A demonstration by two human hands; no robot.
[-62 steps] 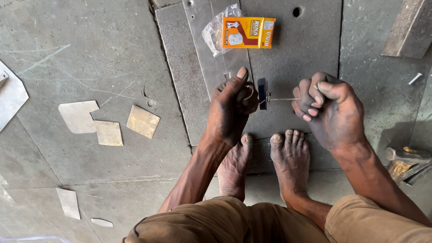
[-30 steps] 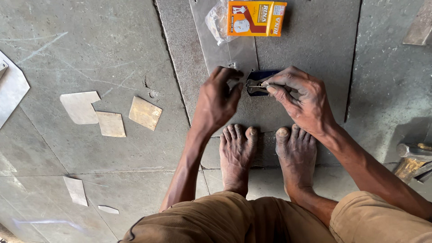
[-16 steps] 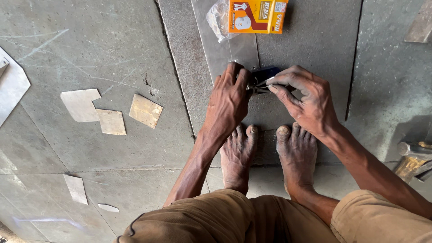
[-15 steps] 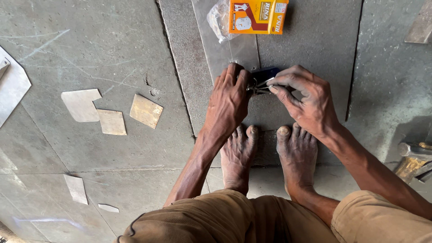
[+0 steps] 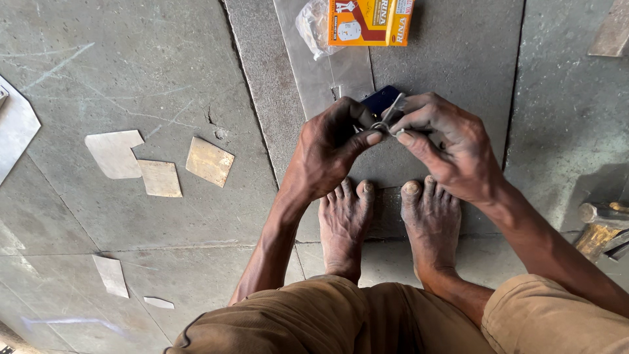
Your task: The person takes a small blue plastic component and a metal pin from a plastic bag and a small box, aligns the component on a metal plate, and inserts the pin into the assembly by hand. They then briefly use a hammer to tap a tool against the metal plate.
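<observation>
I squat on a stone floor with both hands joined in front of my bare feet. My left hand point(image 5: 331, 147) and my right hand point(image 5: 445, 141) pinch a small metal wire piece point(image 5: 386, 121) between their fingertips. A dark blue object point(image 5: 382, 100) lies just behind it, partly hidden by my fingers. A grey metal sheet point(image 5: 452, 59) lies under my hands and toes. Whether the wire is attached to the blue object cannot be told.
An orange and yellow carton point(image 5: 370, 21) with a clear plastic bag point(image 5: 313, 25) lies at the sheet's far edge. Several cut metal scraps point(image 5: 208, 160) lie on the floor at the left. A hammer head point(image 5: 599, 219) is at the right edge.
My hands were apart with a thin wire stretched between them; they have come together over the blue object, fingertips meeting. The view has tilted slightly nearer.
</observation>
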